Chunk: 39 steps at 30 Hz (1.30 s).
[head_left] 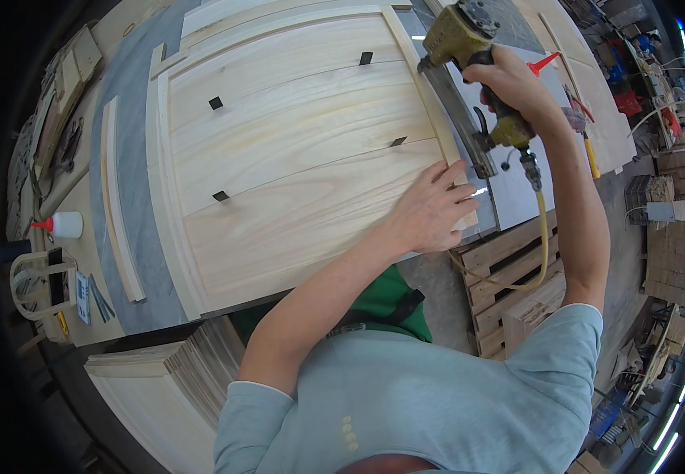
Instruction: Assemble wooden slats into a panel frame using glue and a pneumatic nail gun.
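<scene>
In the head view, the right hand (516, 83) is closed around a nail gun (457, 39), beside the wooden panel (295, 118) which lies on the bench (138, 150). The left hand (428, 212), apart from it, rests on the panel's right edge; whether it grips, I cannot tell.

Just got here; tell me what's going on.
A person's right hand grips a nail gun beside the right edge of a framed wooden panel. A yellow hose is attached to it. The left hand lies on the panel's near right corner. Loose wooden strips lie to the panel's left.
</scene>
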Each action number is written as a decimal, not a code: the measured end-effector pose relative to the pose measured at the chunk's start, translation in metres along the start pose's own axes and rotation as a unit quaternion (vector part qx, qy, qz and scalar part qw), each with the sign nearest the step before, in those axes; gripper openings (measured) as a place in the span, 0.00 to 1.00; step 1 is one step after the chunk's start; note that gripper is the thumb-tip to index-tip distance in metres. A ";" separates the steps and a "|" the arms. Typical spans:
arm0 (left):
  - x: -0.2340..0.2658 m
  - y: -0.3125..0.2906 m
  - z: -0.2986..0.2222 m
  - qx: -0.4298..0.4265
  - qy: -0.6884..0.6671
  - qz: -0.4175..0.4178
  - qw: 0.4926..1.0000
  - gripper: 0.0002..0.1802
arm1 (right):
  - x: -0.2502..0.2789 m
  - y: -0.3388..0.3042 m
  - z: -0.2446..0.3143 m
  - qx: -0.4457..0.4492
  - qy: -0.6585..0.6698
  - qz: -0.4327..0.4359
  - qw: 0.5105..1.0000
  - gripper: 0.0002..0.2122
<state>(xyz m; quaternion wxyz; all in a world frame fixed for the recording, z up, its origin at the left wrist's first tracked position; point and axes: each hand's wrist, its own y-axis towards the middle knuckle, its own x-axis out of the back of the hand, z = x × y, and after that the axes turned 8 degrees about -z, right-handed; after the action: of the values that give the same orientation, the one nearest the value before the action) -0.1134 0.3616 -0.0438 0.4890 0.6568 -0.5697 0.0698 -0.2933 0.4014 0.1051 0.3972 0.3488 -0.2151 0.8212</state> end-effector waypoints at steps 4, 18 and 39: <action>0.003 0.000 -0.002 0.000 0.013 0.022 1.000 0.27 | 0.002 -0.021 -0.002 -0.027 -0.006 0.013 1.000 0.14; 0.003 0.002 -0.004 0.002 0.007 -0.015 1.000 0.24 | 0.007 -0.063 -0.022 -0.020 -0.013 0.009 1.000 0.13; 0.001 -0.009 -0.020 0.038 0.070 -0.049 0.996 0.20 | 0.026 -0.179 -0.046 -0.112 0.024 -0.014 0.993 0.12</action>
<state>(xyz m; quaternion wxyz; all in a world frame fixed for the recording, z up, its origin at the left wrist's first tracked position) -0.0966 0.3743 -0.0378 0.5051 0.6956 -0.4982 0.1131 -0.1795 0.5489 0.1074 0.4505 0.2856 -0.2912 0.7942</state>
